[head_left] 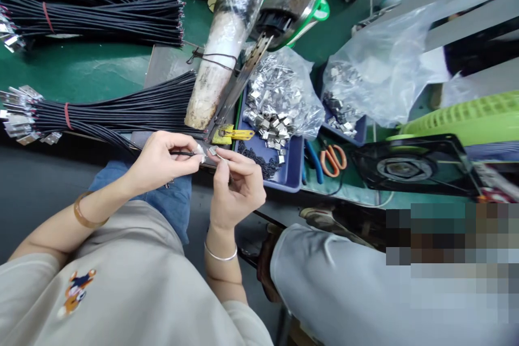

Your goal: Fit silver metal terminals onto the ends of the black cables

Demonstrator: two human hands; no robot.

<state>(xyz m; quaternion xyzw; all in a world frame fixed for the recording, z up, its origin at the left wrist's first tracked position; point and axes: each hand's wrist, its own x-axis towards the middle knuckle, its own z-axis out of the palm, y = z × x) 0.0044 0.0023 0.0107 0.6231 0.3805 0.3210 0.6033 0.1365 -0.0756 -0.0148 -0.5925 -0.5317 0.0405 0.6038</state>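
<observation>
My left hand (162,159) is closed, pinching the end of a black cable (184,153) between thumb and fingertips, with something whitish at the tips. Close beside it, my right hand (238,181) is closed in a pinch on a small silver metal piece (212,150); a thin rod-like part shows between its fingers, too small to make out. Behind both hands lies a bundle of black cables (121,111), tied with a red band, with silver connectors at its left end. A blue tray (294,165) of loose metal connector shells (275,128) stands just beyond my right hand.
A yellow cutter (237,134) lies by the tray. Orange-handled pliers (333,160) and a black fan (413,166) are to the right. A wrapped duct (219,59) reaches down over the bench. More cable bundles (101,19) lie behind. Another person (336,281) sits at the right.
</observation>
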